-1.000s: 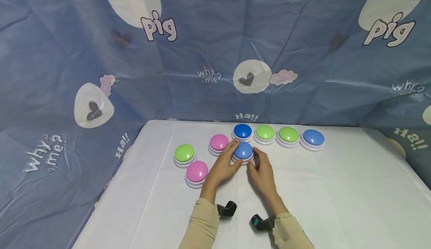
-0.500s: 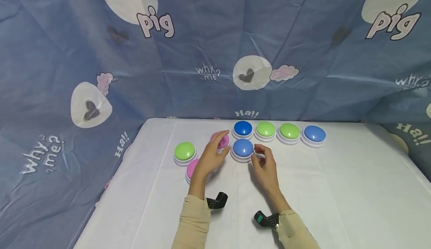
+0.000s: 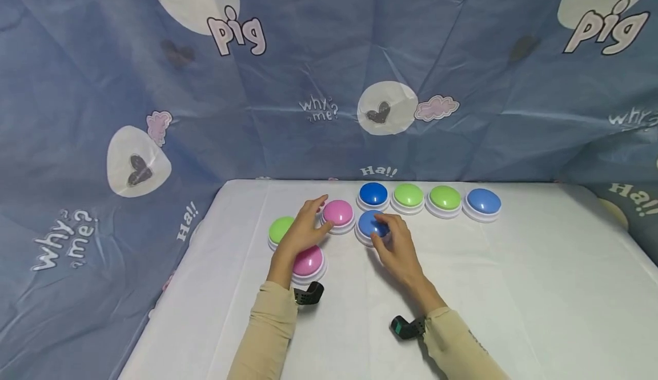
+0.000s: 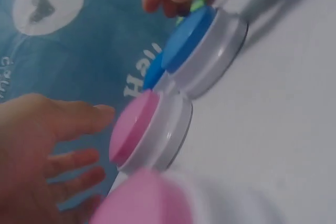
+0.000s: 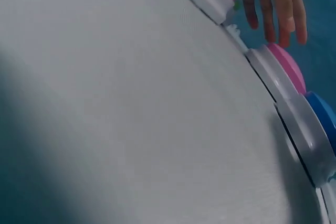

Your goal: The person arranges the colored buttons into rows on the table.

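My left hand [image 3: 303, 230], its fingers extended and spread, is at the left side of a pink push button [image 3: 337, 212] with a white base. In the left wrist view its thumb is beside the pink dome. My right hand [image 3: 400, 248] has loosely bent fingers over the right part of a light blue button [image 3: 370, 222]; whether they touch it I cannot tell. Behind that button stands a darker blue button [image 3: 373, 194]. A second pink button [image 3: 308, 261] lies near my left wrist, and a green button [image 3: 279, 230] is partly hidden by my left hand.
A row at the back of the white-covered table [image 3: 545, 288] continues rightward with a green button [image 3: 408, 195], another green button [image 3: 445, 198] and a blue button [image 3: 484, 201]. A blue printed cloth [image 3: 288, 151] hangs behind. Each wrist wears a black camera mount.
My left hand has left the light blue button and moved left, past the back pink button. My right hand has shifted from that blue button's right side to over its dome.
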{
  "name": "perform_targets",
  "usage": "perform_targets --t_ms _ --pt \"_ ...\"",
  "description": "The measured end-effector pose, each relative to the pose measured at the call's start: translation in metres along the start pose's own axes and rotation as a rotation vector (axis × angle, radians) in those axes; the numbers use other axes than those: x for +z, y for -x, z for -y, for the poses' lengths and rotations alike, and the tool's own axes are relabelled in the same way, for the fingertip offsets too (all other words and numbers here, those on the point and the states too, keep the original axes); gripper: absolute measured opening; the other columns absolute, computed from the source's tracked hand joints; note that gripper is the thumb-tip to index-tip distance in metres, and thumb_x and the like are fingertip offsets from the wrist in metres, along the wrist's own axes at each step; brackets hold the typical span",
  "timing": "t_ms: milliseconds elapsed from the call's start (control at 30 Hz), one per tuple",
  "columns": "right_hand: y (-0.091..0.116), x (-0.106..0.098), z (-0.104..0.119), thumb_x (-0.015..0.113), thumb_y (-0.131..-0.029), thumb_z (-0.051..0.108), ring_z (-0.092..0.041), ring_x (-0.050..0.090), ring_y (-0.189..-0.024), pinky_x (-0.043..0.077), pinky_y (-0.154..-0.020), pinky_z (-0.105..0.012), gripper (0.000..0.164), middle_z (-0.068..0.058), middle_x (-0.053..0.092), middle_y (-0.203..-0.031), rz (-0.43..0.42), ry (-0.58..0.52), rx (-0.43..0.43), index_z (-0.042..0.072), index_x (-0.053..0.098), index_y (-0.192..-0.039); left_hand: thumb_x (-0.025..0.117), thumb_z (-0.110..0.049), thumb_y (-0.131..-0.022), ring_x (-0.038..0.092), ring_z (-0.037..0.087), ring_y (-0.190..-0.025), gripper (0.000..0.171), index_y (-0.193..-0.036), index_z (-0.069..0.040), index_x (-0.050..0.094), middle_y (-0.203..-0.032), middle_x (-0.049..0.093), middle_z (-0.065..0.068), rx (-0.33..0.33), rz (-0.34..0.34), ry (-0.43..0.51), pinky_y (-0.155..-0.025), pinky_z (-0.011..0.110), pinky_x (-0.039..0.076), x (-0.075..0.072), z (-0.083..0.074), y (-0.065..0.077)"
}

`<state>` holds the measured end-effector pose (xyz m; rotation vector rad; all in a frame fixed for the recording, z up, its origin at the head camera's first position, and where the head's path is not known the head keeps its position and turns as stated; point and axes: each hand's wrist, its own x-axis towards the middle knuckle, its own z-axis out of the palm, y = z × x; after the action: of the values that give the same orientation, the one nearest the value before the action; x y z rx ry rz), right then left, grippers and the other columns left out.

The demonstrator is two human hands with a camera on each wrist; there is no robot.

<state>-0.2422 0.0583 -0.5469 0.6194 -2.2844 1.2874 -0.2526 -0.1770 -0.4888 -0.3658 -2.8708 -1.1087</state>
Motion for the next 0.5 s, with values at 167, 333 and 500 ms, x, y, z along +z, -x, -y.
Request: perform_targets --t_ms 167,333,500 --pt "-0.015 -0.002 0.000 0.067 -0.085 0.021 -0.027 0.050 -0.114 0.038 -0.095 -0.048 0.046 -0.009 0.055 -0.122 0.134 0.147 -0.025 0.008 0.054 -0.127 0.067 -0.025 -0.086 0.036 0.038 -0.134 0.076 -0.148 -0.007 0.027 -0.141 0.037 0.023 -0.047 0.109 -0.109 -0.111 0.053 0.032 -0.007 0.006 -0.013" --pt "-0.037 0.000 0.005 0.066 -0.086 0.030 -0.031 0.046 -0.125 0.033 -0.104 -0.053 0.055 -0.012 0.052 -0.132 0.333 0.290 0.003 0.009 0.051 -0.133 0.070 -0.031 -0.083 0.036 0.038 -0.134 0.084 -0.149 -0.009 0.025 -0.143 0.039 0.022 -0.075 0.187 -0.199 -0.109 0.058 0.031 -0.008 0.012 -0.022" --pt "-0.058 0.010 0.009 0.067 -0.085 0.035 -0.028 0.047 -0.128 0.028 -0.110 -0.053 0.058 -0.011 0.054 -0.134 0.474 0.459 -0.001 0.008 0.050 -0.134 0.071 -0.037 -0.081 0.047 0.035 -0.126 0.086 -0.149 -0.009 0.026 -0.134 0.047 0.020 -0.064 0.224 -0.234 -0.104 0.055 0.039 -0.010 0.015 -0.022"
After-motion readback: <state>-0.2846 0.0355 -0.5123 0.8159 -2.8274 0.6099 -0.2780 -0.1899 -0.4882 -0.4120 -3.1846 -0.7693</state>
